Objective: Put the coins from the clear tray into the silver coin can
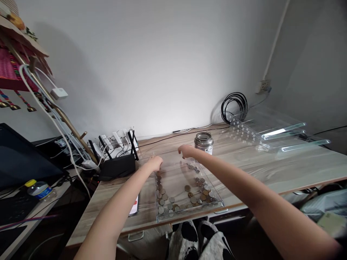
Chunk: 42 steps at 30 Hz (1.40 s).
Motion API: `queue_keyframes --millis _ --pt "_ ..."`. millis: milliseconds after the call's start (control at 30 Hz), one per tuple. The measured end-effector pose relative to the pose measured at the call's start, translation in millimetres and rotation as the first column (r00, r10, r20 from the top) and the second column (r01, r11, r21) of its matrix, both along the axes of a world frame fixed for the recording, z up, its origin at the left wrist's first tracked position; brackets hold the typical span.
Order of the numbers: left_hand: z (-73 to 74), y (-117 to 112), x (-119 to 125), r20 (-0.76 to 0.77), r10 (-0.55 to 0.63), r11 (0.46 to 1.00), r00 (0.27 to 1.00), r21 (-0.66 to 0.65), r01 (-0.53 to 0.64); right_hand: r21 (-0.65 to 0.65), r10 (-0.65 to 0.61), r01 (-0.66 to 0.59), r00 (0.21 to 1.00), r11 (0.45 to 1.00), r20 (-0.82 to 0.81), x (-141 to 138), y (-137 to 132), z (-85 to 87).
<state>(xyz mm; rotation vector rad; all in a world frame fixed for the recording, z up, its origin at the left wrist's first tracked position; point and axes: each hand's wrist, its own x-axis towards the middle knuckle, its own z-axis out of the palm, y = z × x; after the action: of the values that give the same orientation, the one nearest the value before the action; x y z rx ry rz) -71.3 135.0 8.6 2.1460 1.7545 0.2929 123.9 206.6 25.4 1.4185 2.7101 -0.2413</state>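
A clear shallow tray (173, 216) lies on the wooden desk (271, 173), holding several coins (199, 191) along its left, front and right sides. My left hand (155, 163) reaches to the tray's far left corner, fingers curled down over the coins there. My right hand (185, 151) hovers over the tray's far edge, fingers bent together, just left of a silver tin coin bank (204, 142) with a slot in its lid. What either hand holds is too small to see.
A black router (118, 167) with antennas and tangled white cables sits at the left. Clear acrylic racks (271, 131) and a black cable coil (234, 105) stand at the back right. A phone (135, 208) lies left of the tray. A bottle (40, 190) rests on a lower left shelf.
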Motion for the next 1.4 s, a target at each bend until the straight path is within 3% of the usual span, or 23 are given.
queue_keyframes --millis 167,533,700,833,900,967,1067,1200,1300,1400 --pt "0.0 6 -1 -0.043 -0.037 0.999 0.998 -0.031 0.036 -0.05 0.036 -0.027 0.981 0.998 0.19 24 -20 -3.2" --pt "-0.4 9 1 -0.109 0.038 0.991 0.993 -0.127 -0.052 -0.03 0.028 -0.021 0.969 0.999 0.247 21 -30 -5.1" --pt "1.3 7 0 0.035 0.122 0.984 0.992 -0.136 -0.116 -0.052 0.022 -0.013 0.982 0.999 0.186 24 -30 -4.6" --pt "2.7 2 -3 0.31 0.232 0.971 0.922 -0.127 -0.202 -0.05 0.022 -0.019 0.998 0.999 0.056 25 -30 0.4" --pt "0.5 -3 -2 0.49 0.302 0.953 0.818 -0.135 -0.271 -0.037 0.039 -0.041 0.997 0.998 -0.063 20 -33 6.2" --pt "-3.3 -8 3 0.662 0.366 0.924 0.654 -0.175 -0.34 -0.028 0.079 -0.085 0.98 0.996 -0.185 9 -39 14.0" --pt "-7.1 -16 16 0.843 0.425 0.877 0.331 -0.292 -0.382 -0.009 0.135 -0.152 0.906 0.988 -0.401 -17 -52 27.2" --pt "-0.1 -25 32 0.893 0.445 0.837 -0.064 -0.44 -0.325 0.019 0.186 -0.208 0.825 0.978 -0.534 -49 -60 40.4" --pt "9.4 -32 35 0.852 0.448 0.824 -0.271 -0.511 -0.244 0.027 0.099 -0.098 0.877 0.995 -0.471 -56 -48 39.0" --pt "15.0 -41 35 0.796 0.445 0.817 -0.41 -0.548 -0.177 0.02 -0.1 0.114 0.932 0.993 -0.348 -50 -30 20.1"
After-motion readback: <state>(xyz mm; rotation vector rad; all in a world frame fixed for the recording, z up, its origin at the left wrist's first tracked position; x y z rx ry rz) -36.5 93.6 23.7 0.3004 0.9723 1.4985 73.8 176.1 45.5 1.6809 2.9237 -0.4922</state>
